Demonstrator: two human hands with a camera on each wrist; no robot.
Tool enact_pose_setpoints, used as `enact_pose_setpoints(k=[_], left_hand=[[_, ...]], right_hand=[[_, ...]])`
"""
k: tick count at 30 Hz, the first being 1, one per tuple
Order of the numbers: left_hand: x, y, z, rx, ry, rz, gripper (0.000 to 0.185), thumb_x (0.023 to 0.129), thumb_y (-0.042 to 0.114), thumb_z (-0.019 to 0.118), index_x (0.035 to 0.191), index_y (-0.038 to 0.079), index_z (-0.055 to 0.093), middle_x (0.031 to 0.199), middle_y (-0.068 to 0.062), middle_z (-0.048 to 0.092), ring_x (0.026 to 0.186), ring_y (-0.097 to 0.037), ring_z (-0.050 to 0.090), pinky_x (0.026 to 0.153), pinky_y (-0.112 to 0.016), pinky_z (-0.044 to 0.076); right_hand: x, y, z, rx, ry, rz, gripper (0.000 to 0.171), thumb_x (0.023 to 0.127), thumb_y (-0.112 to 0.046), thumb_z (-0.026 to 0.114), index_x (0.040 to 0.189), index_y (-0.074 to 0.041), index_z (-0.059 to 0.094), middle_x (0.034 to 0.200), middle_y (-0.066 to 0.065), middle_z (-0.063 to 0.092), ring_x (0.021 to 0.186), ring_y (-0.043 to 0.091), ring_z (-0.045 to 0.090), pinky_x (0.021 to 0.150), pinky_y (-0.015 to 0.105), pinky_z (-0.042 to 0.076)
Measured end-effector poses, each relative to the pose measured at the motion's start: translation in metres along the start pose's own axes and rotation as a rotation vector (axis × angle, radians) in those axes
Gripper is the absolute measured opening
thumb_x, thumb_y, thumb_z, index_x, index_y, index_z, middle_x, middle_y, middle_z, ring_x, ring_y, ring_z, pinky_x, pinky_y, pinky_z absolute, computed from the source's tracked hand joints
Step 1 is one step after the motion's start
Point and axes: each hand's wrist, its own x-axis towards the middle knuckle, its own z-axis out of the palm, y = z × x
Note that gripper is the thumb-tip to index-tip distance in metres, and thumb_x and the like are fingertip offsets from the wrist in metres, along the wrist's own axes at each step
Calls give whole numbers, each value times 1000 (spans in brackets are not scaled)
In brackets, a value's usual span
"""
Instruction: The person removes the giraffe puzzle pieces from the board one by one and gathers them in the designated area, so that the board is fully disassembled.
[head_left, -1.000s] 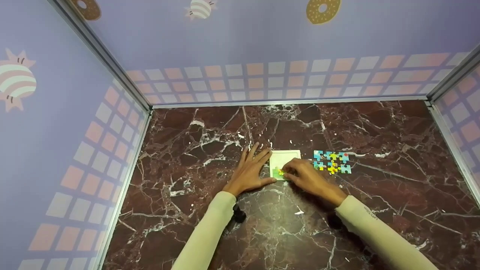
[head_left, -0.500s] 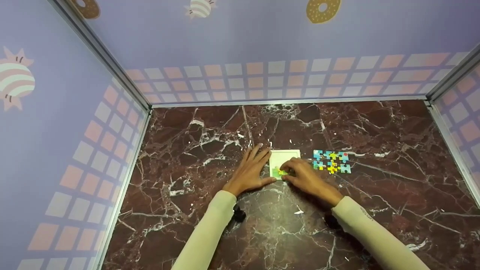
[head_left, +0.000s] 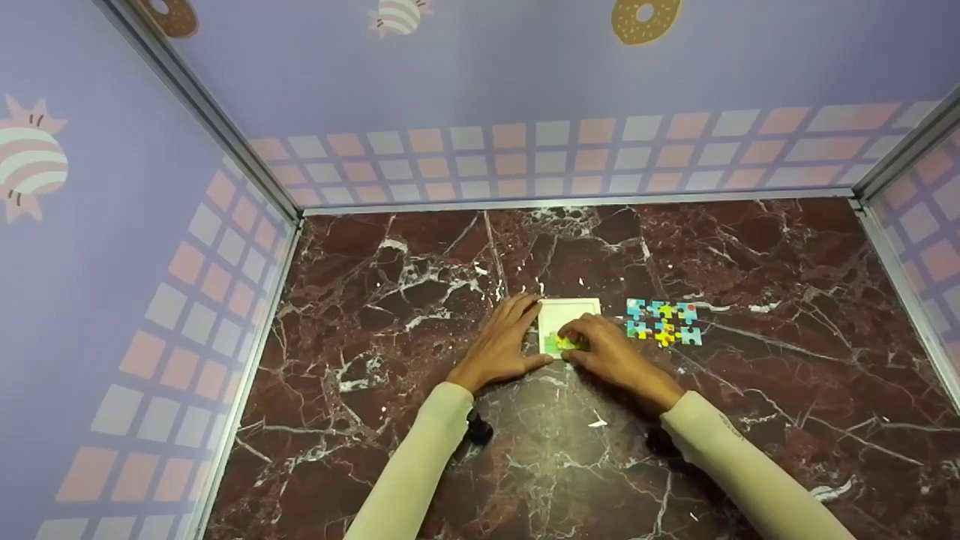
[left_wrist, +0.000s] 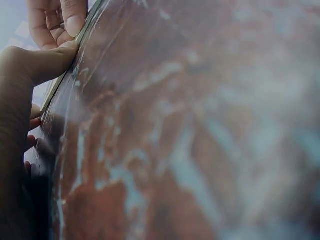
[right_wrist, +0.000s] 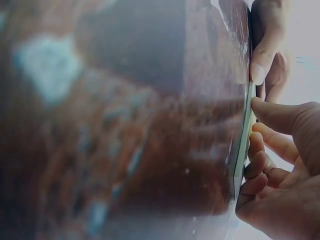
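A small cream puzzle tray [head_left: 568,311] lies on the dark marble surface. Spread along its left side is my left hand [head_left: 499,346], thumb at the near corner and fingertips by the far left corner. Over the near part of the tray, my right hand [head_left: 613,358] pinches a small green and yellow puzzle piece [head_left: 562,343], largely covered by the fingers. Green also shows in the tray's near left corner. The tray edge [left_wrist: 58,82] appears side-on in the left wrist view, touched by the left thumb. In the right wrist view, the right fingers [right_wrist: 272,145] are curled beside it.
Several blue, green and yellow jigsaw pieces [head_left: 664,322] lie in two rows right of the tray. White scraps [head_left: 598,424] dot the marble table [head_left: 420,480]. Patterned lilac panels [head_left: 480,82] enclose the back and both sides.
My left fingers have drawn in from a wider spread toward the tray's far left corner. My right hand has shifted slightly left and nearer, staying over the near part of the tray.
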Motion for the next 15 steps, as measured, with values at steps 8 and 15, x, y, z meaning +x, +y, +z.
enact_pose_setpoints(k=[8,15], left_hand=[[-1,-1,-2,-49,3,-11,104,82,72,67,158,10,33,165,-5,28,154,-25,17,126,-49,12],[-1,-1,-3,-46,-4,2,104,81,71,67,158,10,34,165,-6,28,154,-25,17,126,-48,11]], right_hand=[[1,-4,0,-5,-13,20,28,80,-14,86,105,-7,75,88,7,66,81,20,56,74,38,48],[1,-5,0,-28,-14,21,26,80,-11,86,103,-7,75,86,7,66,80,21,57,73,40,48]])
